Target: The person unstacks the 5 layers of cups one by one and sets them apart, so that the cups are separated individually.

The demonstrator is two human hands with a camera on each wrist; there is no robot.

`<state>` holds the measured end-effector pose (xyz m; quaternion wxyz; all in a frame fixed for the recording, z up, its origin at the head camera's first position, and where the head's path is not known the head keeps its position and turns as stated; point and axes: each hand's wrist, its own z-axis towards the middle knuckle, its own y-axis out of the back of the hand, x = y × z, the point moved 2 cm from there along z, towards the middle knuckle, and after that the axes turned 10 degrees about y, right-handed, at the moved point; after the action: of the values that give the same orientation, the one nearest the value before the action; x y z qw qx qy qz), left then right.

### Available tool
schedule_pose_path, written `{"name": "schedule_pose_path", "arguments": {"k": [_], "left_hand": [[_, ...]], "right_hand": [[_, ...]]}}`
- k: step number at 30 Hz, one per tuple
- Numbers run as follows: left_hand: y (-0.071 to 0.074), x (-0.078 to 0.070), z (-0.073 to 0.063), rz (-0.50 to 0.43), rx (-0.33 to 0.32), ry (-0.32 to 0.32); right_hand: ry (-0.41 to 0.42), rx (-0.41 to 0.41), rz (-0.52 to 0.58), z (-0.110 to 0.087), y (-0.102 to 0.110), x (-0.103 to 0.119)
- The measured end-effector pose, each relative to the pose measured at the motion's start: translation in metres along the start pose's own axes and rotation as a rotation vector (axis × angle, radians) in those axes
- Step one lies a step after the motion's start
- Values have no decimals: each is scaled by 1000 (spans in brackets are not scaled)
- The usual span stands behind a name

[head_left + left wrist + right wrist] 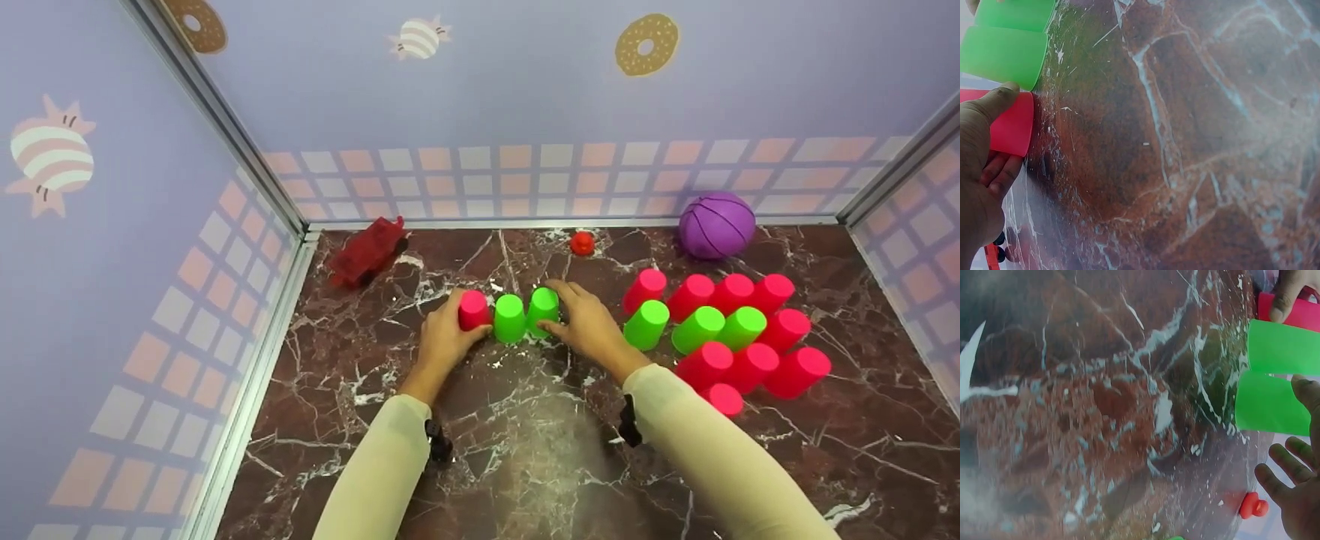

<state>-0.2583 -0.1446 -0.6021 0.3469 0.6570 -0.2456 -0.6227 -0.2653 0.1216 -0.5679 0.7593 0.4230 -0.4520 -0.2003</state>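
Three upside-down plastic cups stand in a row on the marbled surface. My left hand (444,337) holds the pink cup (473,309) at the row's left end, thumb across its near side and fingers behind. Beside it stands the middle green cup (509,319), which neither hand grips. At the right end is another green cup (542,311). My right hand (589,326) is around that cup's right side. In the right wrist view the thumb overlaps this green cup (1269,404), while the other fingers (1283,464) spread loosely apart from it.
Several pink cups (799,371) and green cups (646,325) stand upside down at the right. A purple ball (717,225) and a small red toy (582,243) lie near the back wall (517,90). A dark red toy (367,251) is at the back left.
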Motion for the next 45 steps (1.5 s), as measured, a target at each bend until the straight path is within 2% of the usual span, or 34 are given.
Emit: {"name": "schedule_pose_path", "arguments": {"k": [12, 22, 31, 39, 45], "left_hand": [[2, -2, 2, -7, 20, -40], [11, -3, 3, -33, 92, -4], [18, -3, 6, -60, 62, -83], [16, -4, 7, -24, 73, -51], [17, -2, 7, -27, 78, -28]], "right_hand": [[10, -51, 19, 1, -6, 1], [8, -53, 20, 1, -9, 4], [11, -60, 5, 0, -9, 2], [24, -69, -12, -6, -10, 1], [50, -88, -33, -21, 3, 2]]}}
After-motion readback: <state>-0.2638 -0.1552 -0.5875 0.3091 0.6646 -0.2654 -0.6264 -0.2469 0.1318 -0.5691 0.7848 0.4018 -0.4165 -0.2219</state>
